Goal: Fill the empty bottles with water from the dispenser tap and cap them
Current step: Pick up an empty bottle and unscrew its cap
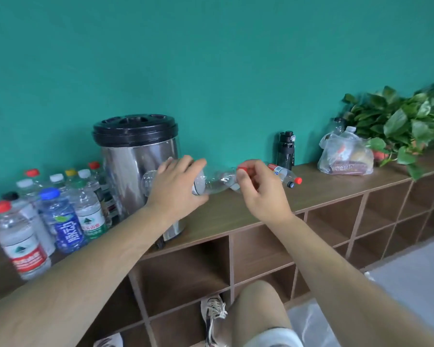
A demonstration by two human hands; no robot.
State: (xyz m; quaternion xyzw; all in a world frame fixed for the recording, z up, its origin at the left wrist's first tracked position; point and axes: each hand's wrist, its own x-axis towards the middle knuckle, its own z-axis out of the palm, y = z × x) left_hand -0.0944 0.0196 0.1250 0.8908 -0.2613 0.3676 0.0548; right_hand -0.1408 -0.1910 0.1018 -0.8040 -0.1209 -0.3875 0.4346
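Observation:
My left hand grips a clear empty plastic bottle, held sideways in the air in front of the steel water dispenser. At the bottle's mouth, my right hand pinches its red cap. The dispenser has a black lid, and its tap is hidden behind my left hand. Two more empty bottles lie on the wooden shelf top just right of my right hand, one with a red cap and one with a dark cap.
Several capped, filled bottles stand left of the dispenser. A black flask stands by the green wall; a plastic bag and a leafy plant are at the right. Open cubbies lie below the top. My knee and shoes show below.

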